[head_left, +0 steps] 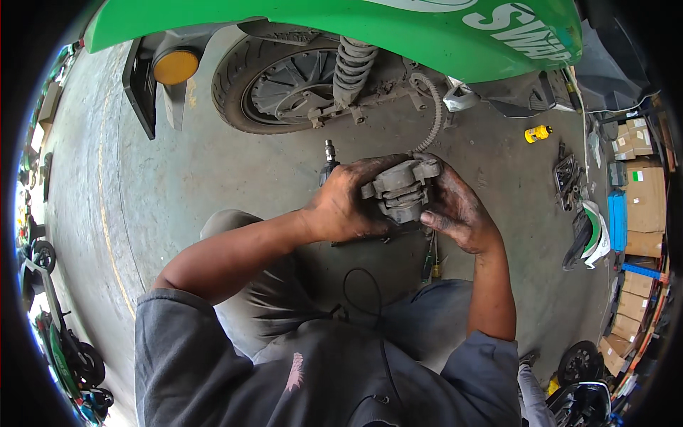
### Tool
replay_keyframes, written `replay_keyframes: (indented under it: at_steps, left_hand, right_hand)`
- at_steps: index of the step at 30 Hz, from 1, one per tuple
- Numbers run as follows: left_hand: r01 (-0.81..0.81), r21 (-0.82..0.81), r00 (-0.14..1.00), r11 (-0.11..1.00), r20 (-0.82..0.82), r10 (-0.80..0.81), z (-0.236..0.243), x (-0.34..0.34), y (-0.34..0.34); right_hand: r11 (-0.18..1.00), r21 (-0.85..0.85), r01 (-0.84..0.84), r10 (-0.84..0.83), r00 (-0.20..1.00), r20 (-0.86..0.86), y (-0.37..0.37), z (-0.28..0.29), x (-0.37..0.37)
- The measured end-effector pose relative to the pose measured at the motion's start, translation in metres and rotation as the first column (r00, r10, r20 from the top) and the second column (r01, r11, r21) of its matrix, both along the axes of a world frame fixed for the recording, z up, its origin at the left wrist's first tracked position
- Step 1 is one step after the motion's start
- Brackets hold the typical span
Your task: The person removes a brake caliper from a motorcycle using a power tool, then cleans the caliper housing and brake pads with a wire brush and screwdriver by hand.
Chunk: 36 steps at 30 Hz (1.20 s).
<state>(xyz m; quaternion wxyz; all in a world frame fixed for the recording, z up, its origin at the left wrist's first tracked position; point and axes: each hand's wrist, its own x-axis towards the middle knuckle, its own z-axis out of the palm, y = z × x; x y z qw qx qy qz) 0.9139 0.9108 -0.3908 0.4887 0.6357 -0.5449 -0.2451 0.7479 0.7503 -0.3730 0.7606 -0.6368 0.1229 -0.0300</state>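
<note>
Between my hands is a dirty grey brake caliper, held up over my lap with its slot facing me. The fingers of my left hand wrap around its left side. My right hand grips the other side, thumb pressed near its lower edge; both hands are smudged black. A ribbed hose curves down from the scooter to just behind the caliper, and whether it joins the caliper is hidden. Partly behind my left hand, a dark tool with a metal tip points away from me.
Ahead stands a green scooter with its wheel and coil spring exposed. Screwdrivers lie below my right hand. A yellow bottle, metal parts and cardboard boxes are at right.
</note>
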Motion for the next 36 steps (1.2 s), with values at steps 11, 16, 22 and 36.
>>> replay_keyframes:
  at_steps: [11, 16, 22, 36]
  left_hand:
    - [0.050, -0.014, 0.998, 0.999, -0.026, -0.050, -0.006, -0.004, -0.004]
    - [0.065, -0.041, 0.997, 0.997, -0.043, -0.067, -0.007, -0.004, -0.008]
    - [0.064, -0.060, 0.996, 0.996, -0.053, -0.068, -0.006, -0.002, -0.004]
    - [0.053, -0.103, 0.997, 0.993, 0.060, -0.047, -0.010, -0.001, -0.005]
  right_hand:
    - [0.988, -0.113, 0.104, -0.116, 0.988, -0.105, 0.000, 0.004, 0.005]
    - [0.968, -0.186, 0.168, -0.184, 0.980, -0.076, 0.000, 0.001, 0.003]
    - [0.954, -0.210, 0.215, -0.232, 0.971, -0.062, 0.007, 0.004, 0.007]
    - [0.965, -0.203, 0.168, -0.165, 0.986, 0.028, -0.002, -0.004, 0.009]
